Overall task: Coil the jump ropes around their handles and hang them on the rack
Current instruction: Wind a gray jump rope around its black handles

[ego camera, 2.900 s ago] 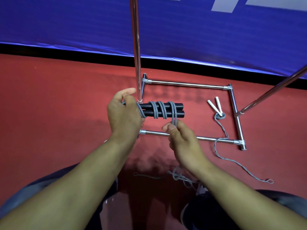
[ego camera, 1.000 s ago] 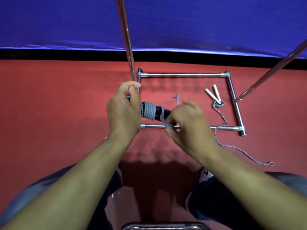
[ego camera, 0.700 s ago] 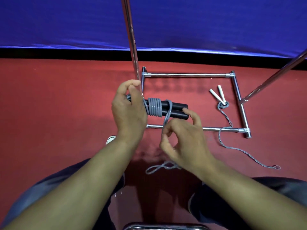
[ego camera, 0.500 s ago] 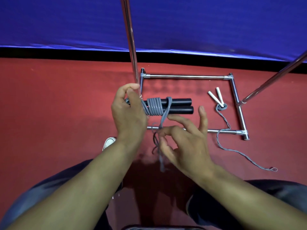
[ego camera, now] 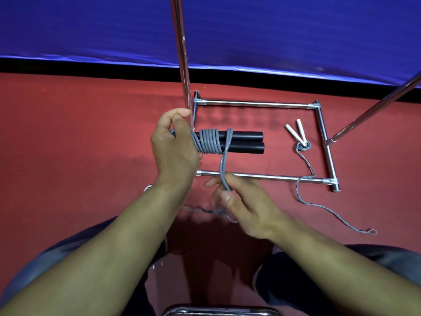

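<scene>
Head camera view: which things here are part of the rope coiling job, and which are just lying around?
In the job: left hand, black handles, grey rope, right hand, white-handled rope, rack.

Lying about: blue banner, red floor.

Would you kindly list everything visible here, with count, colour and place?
black handles: two, black, side by side, held above the floor
grey rope: one, grey, coiled round the black handles, its tail running down to the right hand
white handles: two, white, on the floor inside the rack base
thin rope: one, grey, trailing from the white handles across the rack's near bar
rack: one, chrome, base on the floor, poles rising
floor: red
wall: blue, behind
left hand: grips the black handles
right hand: pinches the grey rope
</scene>
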A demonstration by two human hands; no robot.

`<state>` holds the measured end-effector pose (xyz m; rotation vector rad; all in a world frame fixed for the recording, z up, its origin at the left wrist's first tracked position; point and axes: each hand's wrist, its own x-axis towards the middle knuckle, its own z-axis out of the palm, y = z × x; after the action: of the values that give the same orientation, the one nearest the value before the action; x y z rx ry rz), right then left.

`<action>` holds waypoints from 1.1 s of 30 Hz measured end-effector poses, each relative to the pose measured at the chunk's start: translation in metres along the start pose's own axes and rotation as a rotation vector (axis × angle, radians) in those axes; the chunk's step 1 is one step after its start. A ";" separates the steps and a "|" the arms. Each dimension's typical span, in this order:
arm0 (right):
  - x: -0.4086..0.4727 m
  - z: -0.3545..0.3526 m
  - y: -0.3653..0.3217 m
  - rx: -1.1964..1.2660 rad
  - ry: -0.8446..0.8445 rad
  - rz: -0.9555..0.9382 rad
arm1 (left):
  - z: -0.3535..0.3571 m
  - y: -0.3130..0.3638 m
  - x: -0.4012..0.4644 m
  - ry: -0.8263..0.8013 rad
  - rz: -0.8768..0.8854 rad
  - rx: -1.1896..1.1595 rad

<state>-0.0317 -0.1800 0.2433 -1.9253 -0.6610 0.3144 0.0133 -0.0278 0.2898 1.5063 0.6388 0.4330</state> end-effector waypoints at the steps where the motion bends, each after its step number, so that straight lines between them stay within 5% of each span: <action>1: -0.002 0.000 -0.002 0.026 -0.012 0.009 | 0.000 0.000 0.001 0.009 -0.003 0.004; 7: -0.004 0.005 -0.011 0.312 -0.024 0.049 | 0.000 -0.001 -0.007 -0.080 -0.011 0.002; 13: 0.002 0.015 -0.019 0.648 0.022 0.243 | -0.004 0.000 0.011 0.053 -0.070 -0.008; 18: 0.006 0.011 -0.024 1.199 -0.319 0.587 | 0.000 -0.009 0.011 0.022 -0.092 0.037; 22: 0.005 -0.002 -0.019 1.104 -0.664 0.697 | 0.001 -0.013 0.003 -0.052 -0.072 0.099; 25: 0.004 -0.009 -0.016 1.000 -0.754 0.769 | -0.002 -0.014 0.004 -0.058 -0.026 0.112; 29: 0.003 0.000 -0.018 0.698 -0.531 0.841 | -0.005 -0.020 0.006 -0.047 -0.007 0.105; 33: 0.004 0.018 0.005 0.275 0.144 0.693 | -0.004 -0.019 0.010 0.023 -0.038 0.043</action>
<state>-0.0360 -0.1657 0.2310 -1.8318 0.1636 0.6510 0.0163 -0.0193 0.2699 1.5293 0.6978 0.4100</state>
